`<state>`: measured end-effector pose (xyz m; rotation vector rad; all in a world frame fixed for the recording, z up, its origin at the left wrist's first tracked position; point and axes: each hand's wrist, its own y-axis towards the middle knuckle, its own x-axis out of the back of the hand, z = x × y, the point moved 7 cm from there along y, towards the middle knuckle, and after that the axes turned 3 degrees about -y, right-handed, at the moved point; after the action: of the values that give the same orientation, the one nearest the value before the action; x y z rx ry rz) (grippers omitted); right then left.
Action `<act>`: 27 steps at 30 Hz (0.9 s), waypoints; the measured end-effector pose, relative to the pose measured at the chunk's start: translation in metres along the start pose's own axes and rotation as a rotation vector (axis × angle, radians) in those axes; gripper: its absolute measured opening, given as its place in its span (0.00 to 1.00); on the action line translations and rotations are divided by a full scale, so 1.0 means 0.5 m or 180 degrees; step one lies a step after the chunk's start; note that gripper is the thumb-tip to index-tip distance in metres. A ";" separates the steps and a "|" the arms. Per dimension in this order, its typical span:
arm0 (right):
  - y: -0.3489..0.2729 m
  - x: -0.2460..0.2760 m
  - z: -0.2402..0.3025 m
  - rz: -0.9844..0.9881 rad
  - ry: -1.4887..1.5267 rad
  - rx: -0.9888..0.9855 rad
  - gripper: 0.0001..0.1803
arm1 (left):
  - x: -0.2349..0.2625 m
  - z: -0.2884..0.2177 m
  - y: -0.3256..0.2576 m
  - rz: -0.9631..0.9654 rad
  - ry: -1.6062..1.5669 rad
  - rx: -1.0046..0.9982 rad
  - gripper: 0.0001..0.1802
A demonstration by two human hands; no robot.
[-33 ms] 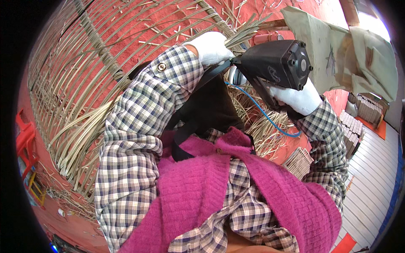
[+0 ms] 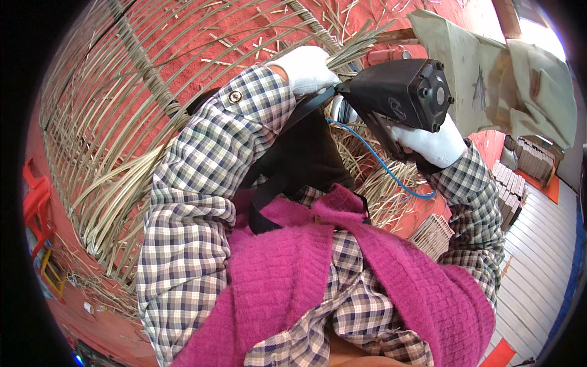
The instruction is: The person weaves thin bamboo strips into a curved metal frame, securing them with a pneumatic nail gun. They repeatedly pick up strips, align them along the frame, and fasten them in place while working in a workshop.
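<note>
A black pneumatic nail gun [image 2: 391,92] is held in my right hand [image 2: 431,144], which wears a white glove and is closed around its handle. Its nose points left, toward my left hand [image 2: 306,69]. That hand, also in a white glove, is closed at the end of a bundle of pale wicker strips [image 2: 354,50]; its fingertips are partly hidden. The strips belong to a large open woven wicker frame [image 2: 143,64] spreading to the left. From near the gun, a blue air hose [image 2: 385,166] curves down and to the right.
Loose cut strips [image 2: 241,52] litter the red floor. Beige cloth [image 2: 455,67] hangs over something at the upper right. A red plastic chair [image 2: 38,205] stands at far left. Stacked slatted pieces [image 2: 535,158] lie at right, and more wicker [image 2: 382,202] lies below the hose.
</note>
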<state>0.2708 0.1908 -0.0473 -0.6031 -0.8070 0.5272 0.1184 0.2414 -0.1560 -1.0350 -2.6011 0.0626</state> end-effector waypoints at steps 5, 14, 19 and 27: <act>0.003 0.003 0.003 -0.0077 -0.0123 -0.0017 0.14 | 0.002 0.002 0.001 -0.0080 0.0009 -0.0096 0.20; 0.003 0.003 -0.013 -0.0101 -0.0153 -0.0030 0.17 | -0.004 0.025 0.006 -0.0238 -0.0375 0.0197 0.20; 0.002 0.016 0.000 -0.0162 -0.0819 0.0725 0.21 | 0.015 0.020 0.029 -0.0612 0.0583 0.0220 0.21; 0.004 0.016 0.009 -0.0146 -0.0355 0.0204 0.18 | 0.022 0.014 0.025 -0.0396 0.0517 0.0388 0.20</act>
<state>0.2717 0.1985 -0.0422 -0.4984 -0.9042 0.5462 0.1170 0.2585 -0.1612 -0.7999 -2.4743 0.1010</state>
